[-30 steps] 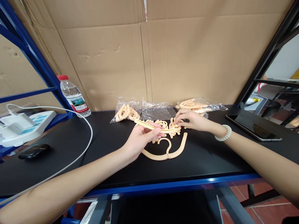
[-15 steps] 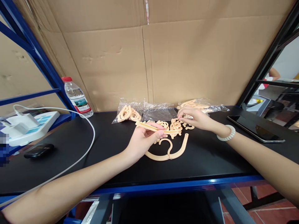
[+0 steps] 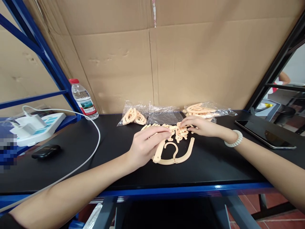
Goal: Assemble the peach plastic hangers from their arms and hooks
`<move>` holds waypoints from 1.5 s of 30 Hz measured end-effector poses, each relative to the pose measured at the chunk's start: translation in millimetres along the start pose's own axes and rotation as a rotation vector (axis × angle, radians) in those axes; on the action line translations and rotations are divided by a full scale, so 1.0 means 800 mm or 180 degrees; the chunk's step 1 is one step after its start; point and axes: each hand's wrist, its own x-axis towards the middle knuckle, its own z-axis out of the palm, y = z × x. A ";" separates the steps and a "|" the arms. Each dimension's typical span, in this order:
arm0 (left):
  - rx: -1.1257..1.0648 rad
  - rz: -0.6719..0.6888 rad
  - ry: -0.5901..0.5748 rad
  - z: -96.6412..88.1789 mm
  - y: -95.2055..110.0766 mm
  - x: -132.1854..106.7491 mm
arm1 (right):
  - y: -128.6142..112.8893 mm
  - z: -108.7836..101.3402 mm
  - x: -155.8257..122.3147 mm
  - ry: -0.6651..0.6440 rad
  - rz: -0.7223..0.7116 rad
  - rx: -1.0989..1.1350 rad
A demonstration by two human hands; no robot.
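Note:
My left hand (image 3: 143, 146) is closed around a beige plastic hanger arm (image 3: 157, 155). Its lower end, with a small hole, sticks out below my fingers in front of the assembled hanger. My right hand (image 3: 199, 126) rests over a pile of small beige hanger parts (image 3: 181, 135), fingertips touching them and thumb apart from the fingers. On the black table in front lies the folding hanger (image 3: 187, 157), its curved arms joined at a hook in the middle. My left hand hides the hanger's left end and part of the pile.
Clear plastic bags, one of hook-like parts (image 3: 130, 117) and one of longer parts (image 3: 200, 109), lie by the cardboard wall (image 3: 114, 70). A water bottle (image 3: 84, 101), power strip (image 3: 51, 128), black mouse-like object (image 3: 46, 152) and white cable (image 3: 98, 136) are left; a phone (image 3: 264, 135) is right.
My left hand has turned over, swinging the hanger arm from nearly level to steeply slanted. My right hand has lowered onto the pile, its thumb and fingers spreading. The view has shifted slightly.

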 end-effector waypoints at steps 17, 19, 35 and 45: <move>-0.0349 -0.0830 0.0039 -0.001 0.018 0.007 | 0.000 0.000 0.002 0.0199 0.0054 -0.0096; -0.0392 -0.1061 0.0134 0.002 0.017 0.008 | 0.001 -0.001 0.002 0.0247 0.0070 -0.0129; -0.1394 -0.1789 0.0140 0.005 0.025 0.009 | 0.002 0.000 0.002 0.0310 0.0085 -0.0188; -0.1690 -0.2825 0.0510 0.012 0.003 0.014 | 0.006 -0.008 -0.001 0.0264 0.0151 -0.0162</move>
